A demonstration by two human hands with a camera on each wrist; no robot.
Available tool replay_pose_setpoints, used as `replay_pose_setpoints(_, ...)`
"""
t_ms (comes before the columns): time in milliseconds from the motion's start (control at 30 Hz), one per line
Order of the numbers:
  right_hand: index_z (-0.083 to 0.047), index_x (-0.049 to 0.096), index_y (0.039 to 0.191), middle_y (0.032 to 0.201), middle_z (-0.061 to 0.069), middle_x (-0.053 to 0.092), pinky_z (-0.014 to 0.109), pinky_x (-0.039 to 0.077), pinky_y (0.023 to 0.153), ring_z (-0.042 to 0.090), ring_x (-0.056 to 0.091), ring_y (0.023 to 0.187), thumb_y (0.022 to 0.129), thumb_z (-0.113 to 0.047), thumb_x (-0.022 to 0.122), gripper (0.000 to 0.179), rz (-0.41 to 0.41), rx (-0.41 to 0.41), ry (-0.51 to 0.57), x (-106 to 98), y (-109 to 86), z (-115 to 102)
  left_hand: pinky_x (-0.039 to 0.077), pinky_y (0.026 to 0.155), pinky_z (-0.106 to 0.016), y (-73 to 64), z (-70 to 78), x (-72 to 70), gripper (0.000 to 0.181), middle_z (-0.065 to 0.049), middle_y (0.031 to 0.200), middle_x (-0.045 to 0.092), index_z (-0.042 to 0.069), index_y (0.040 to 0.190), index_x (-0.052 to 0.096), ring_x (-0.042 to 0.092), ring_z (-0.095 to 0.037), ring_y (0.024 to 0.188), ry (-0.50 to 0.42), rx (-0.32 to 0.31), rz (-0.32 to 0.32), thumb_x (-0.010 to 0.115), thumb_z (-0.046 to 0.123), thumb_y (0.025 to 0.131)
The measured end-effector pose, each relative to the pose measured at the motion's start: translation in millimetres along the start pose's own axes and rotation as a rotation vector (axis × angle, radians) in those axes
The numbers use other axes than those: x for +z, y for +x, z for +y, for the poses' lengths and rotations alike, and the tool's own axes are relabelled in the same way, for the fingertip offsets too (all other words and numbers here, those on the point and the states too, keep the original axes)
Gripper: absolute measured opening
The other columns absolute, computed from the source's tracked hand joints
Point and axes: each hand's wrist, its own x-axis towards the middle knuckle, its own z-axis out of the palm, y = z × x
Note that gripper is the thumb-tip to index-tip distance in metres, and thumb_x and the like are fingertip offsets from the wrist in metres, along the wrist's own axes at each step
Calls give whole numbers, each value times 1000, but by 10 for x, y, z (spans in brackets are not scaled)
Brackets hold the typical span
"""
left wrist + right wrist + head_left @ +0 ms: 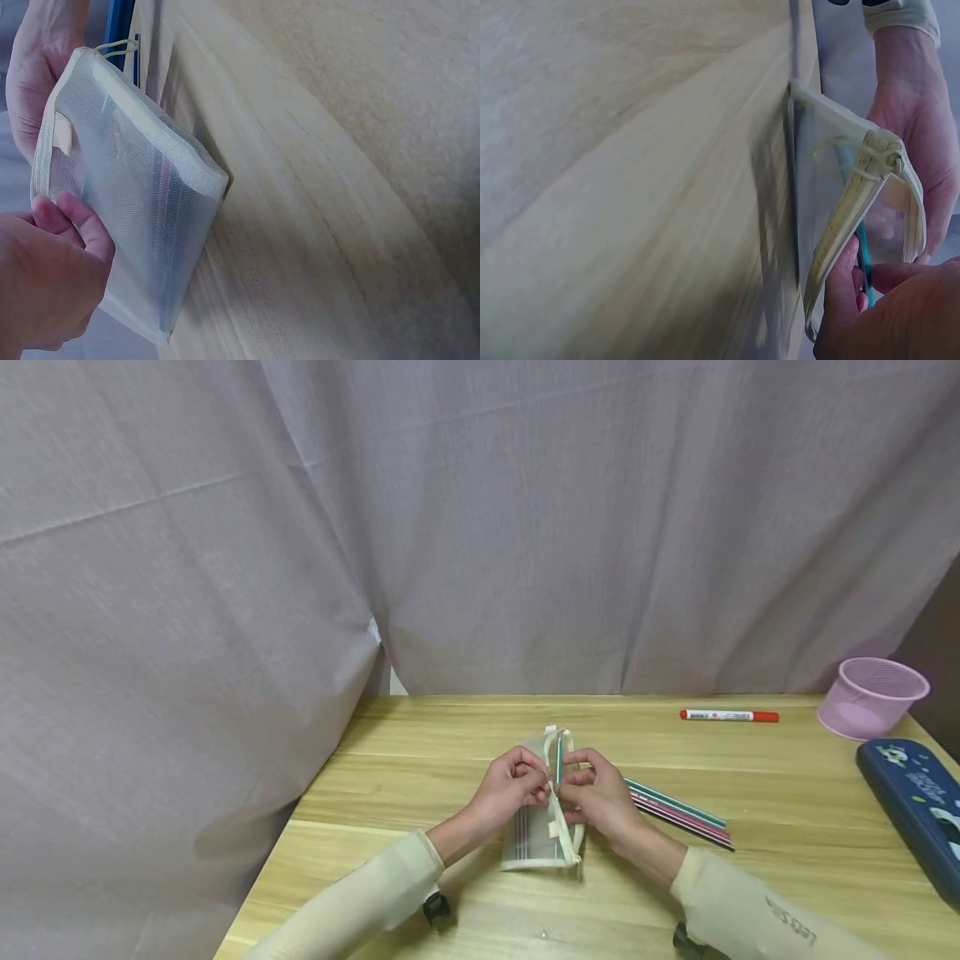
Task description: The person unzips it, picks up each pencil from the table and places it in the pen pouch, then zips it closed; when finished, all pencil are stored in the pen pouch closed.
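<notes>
A pale mesh zip pencil pouch (528, 843) lies on the table with its zipped mouth spread apart. My left hand (512, 787) pinches the left edge of that mouth between thumb and fingers. In the right wrist view, a teal pencil (865, 262) sits inside the mouth, pinched by my right hand (900, 311) next to the zipper (847, 210). Through the mesh (135, 172) in the left wrist view, several long thin pencils show faintly. Right of the pouch, several striped pencils (678, 812) lie side by side, partly hidden behind my right hand (603, 797).
A red-capped marker (729, 716) lies near the table's back edge. At the far right stand a pink mesh cup (862, 703) and, in front of it, a dark blue pencil box (903, 810). A grey curtain (510, 543) hangs behind and left of the wooden table (405, 768).
</notes>
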Motion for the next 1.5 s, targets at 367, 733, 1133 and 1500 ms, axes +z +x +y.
replay_pose_setpoints(367,1,53,135,104,11,67,40,69,70,21,75,85,98,-7,71,42,1,-44,25,-148,-36,-62,62,68,-21,-24,31,-10,5,-1,81,66,-2,105,59,63,-10,72,14,8,17,59,-1,100)
replay_pose_setpoints(733,-2,56,134,111,14,66,46,68,68,17,75,86,100,-21,75,44,6,-210,-130,-779,34,-49,62,69,-21,-34,28,-33,8,-2,82,66,-4,107,58,63,-11,72,-8,-1,18,61,-1,100)
replay_pose_setpoints(1133,1,58,134,96,17,65,40,63,58,21,65,78,103,-25,70,42,-280,-166,-433,-1514,429,-6,61,67,-20,-33,11,-38,10,-2,81,65,7,99,60,63,-11,70,-21,-1,31,61,-4,100)
replay_pose_setpoints(1500,10,56,136,84,1,57,24,47,52,7,50,65,100,-3,68,40,-598,-160,-408,-1877,665,200,62,67,-22,-26,12,-55,12,-3,80,65,7,98,59,63,-12,69,-37,6,22,60,-5,100)
